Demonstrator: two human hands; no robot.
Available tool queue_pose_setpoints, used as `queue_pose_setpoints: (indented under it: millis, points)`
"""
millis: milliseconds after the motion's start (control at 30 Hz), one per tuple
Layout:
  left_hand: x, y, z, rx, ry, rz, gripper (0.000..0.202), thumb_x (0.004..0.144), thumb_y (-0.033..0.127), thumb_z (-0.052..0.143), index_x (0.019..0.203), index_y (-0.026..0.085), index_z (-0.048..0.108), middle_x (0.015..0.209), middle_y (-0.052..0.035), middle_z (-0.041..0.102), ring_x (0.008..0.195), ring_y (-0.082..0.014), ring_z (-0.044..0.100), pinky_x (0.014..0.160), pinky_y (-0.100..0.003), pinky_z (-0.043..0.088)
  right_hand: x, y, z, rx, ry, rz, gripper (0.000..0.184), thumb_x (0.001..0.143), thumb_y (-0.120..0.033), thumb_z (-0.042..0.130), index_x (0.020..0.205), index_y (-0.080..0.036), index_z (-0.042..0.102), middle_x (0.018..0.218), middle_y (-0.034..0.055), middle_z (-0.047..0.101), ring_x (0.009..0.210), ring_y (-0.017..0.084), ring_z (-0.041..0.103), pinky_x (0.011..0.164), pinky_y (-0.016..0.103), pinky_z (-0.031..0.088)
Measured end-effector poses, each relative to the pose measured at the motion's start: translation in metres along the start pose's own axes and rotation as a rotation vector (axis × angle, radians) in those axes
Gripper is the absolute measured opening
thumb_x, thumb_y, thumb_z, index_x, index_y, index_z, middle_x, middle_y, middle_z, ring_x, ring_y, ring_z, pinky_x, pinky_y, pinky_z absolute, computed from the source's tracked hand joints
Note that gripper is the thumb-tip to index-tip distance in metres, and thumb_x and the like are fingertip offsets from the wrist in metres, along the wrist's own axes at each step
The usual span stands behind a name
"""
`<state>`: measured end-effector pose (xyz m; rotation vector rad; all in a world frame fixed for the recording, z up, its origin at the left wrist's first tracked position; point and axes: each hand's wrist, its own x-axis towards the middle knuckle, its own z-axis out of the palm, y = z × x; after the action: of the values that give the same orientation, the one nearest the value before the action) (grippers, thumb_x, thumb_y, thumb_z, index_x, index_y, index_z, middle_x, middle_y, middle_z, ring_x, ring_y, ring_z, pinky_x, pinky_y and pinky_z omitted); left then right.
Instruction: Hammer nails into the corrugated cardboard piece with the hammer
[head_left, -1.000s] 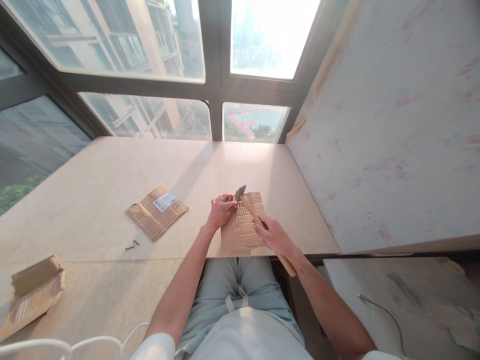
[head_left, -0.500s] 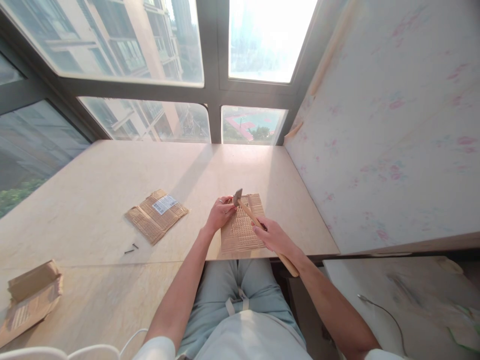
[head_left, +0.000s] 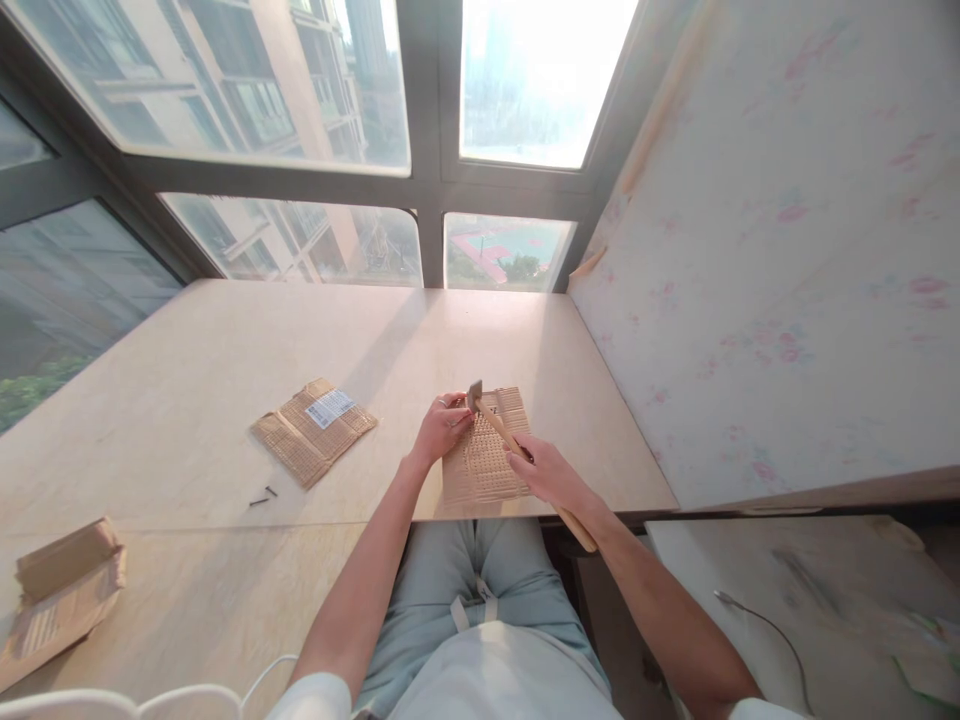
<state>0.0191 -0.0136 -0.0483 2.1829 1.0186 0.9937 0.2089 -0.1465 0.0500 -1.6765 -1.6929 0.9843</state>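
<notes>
My right hand point(head_left: 551, 473) is wrapped round the wooden handle of a small hammer point(head_left: 495, 425), whose metal head sits just above the top left of a corrugated cardboard piece point(head_left: 487, 460). That cardboard lies at the near edge of the pale wooden table point(head_left: 225, 380). My left hand point(head_left: 442, 425) rests on the cardboard's left edge with fingers pinched together right under the hammer head; what they pinch is too small to make out.
A second cardboard piece with a white label point(head_left: 313, 428) lies to the left, with two dark nails point(head_left: 262, 496) near it. A torn cardboard box flap point(head_left: 60, 590) sits at far left. A patterned panel point(head_left: 772, 260) walls the right; windows lie beyond.
The hammer head has shifted slightly down and left towards my left fingers. The hands and cardboard stay in nearly the same place.
</notes>
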Motion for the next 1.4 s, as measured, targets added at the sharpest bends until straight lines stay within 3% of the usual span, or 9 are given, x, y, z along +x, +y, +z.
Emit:
queue_pose_setpoints:
  millis: [233, 433, 600, 733, 900, 967, 1033, 1167, 1400]
  points:
    - [-0.001, -0.001, 0.001, -0.008, 0.023, -0.015, 0.021, 0.087, 0.034, 0.060, 0.090, 0.023, 0.078, 0.123, -0.0097, 0.064, 0.112, -0.0215, 0.058, 0.098, -0.038, 0.049, -0.009, -0.006, -0.001, 0.152, 0.015, 0.053, 0.020, 0.088, -0.034, 0.049, 0.095, -0.019, 0.060, 0.056, -0.0071, 0.045, 0.044, 0.010, 0.040, 0.044, 0.022, 0.030]
    - [-0.001, -0.001, 0.001, -0.037, 0.045, -0.004, 0.020, 0.086, 0.032, 0.063, 0.097, 0.022, 0.076, 0.122, -0.0102, 0.066, 0.117, -0.0229, 0.057, 0.101, -0.043, 0.048, -0.020, -0.004, -0.001, 0.246, 0.008, 0.113, 0.025, 0.087, -0.039, 0.053, 0.097, -0.018, 0.060, 0.051, -0.0088, 0.043, 0.038, 0.009, 0.037, 0.037, 0.021, 0.030]
    - [-0.015, 0.007, -0.024, 0.000, 0.170, 0.008, 0.028, 0.086, 0.033, 0.064, 0.110, 0.020, 0.070, 0.126, -0.0112, 0.064, 0.126, -0.0236, 0.052, 0.108, -0.046, 0.043, -0.031, 0.008, 0.003, 0.373, 0.019, 0.155, 0.031, 0.088, -0.044, 0.052, 0.103, -0.017, 0.057, 0.049, -0.0112, 0.039, 0.031, 0.007, 0.032, 0.030, 0.019, 0.027]
    - [-0.057, -0.001, -0.068, 0.104, 0.383, -0.185, 0.024, 0.089, 0.033, 0.057, 0.107, 0.021, 0.069, 0.120, -0.0092, 0.067, 0.118, -0.0220, 0.058, 0.104, -0.044, 0.045, -0.040, 0.017, 0.002, 0.420, 0.059, 0.169, 0.037, 0.086, -0.046, 0.054, 0.108, -0.015, 0.055, 0.043, -0.0128, 0.037, 0.028, 0.007, 0.030, 0.029, 0.019, 0.026]
    - [-0.147, -0.036, -0.136, 0.412, 0.654, -0.619, 0.027, 0.087, 0.028, 0.051, 0.100, 0.016, 0.070, 0.104, -0.0125, 0.069, 0.103, -0.0248, 0.063, 0.092, -0.040, 0.050, -0.043, 0.025, -0.002, 0.436, 0.100, 0.203, 0.047, 0.082, -0.056, 0.059, 0.106, -0.016, 0.056, 0.038, -0.0117, 0.039, 0.026, 0.008, 0.030, 0.029, 0.020, 0.024]
    - [-0.182, -0.047, -0.158, 0.581, 0.705, -0.778, 0.030, 0.084, 0.024, 0.050, 0.102, 0.012, 0.070, 0.100, -0.0158, 0.068, 0.098, -0.0273, 0.063, 0.095, -0.042, 0.047, -0.043, 0.029, -0.003, 0.447, 0.108, 0.209, 0.049, 0.080, -0.058, 0.061, 0.107, -0.016, 0.057, 0.037, -0.0113, 0.039, 0.026, 0.008, 0.030, 0.030, 0.020, 0.026]
    - [-0.210, -0.055, -0.174, 0.672, 0.668, -0.898, 0.033, 0.082, 0.025, 0.052, 0.104, 0.011, 0.071, 0.099, -0.0176, 0.066, 0.098, -0.0298, 0.062, 0.097, -0.045, 0.044, -0.042, 0.032, -0.004, 0.458, 0.110, 0.217, 0.051, 0.079, -0.058, 0.063, 0.107, -0.016, 0.058, 0.036, -0.0113, 0.039, 0.027, 0.008, 0.030, 0.030, 0.020, 0.027]
    - [-0.237, -0.064, -0.185, 0.684, 0.558, -0.994, 0.036, 0.082, 0.032, 0.052, 0.105, 0.011, 0.072, 0.099, -0.0184, 0.065, 0.099, -0.0325, 0.059, 0.097, -0.047, 0.043, -0.043, 0.037, -0.005, 0.474, 0.112, 0.239, 0.052, 0.077, -0.057, 0.066, 0.107, -0.016, 0.059, 0.035, -0.0113, 0.039, 0.027, 0.008, 0.031, 0.030, 0.020, 0.029]
    - [-0.233, -0.078, -0.184, 0.612, 0.550, -0.990, 0.030, 0.082, 0.030, 0.054, 0.099, 0.017, 0.075, 0.102, -0.0160, 0.065, 0.094, -0.0285, 0.060, 0.093, -0.042, 0.045, -0.046, 0.039, 0.001, 0.453, 0.122, 0.315, 0.061, 0.070, -0.059, 0.070, 0.110, -0.015, 0.059, 0.035, -0.0102, 0.040, 0.027, 0.010, 0.033, 0.029, 0.021, 0.029]
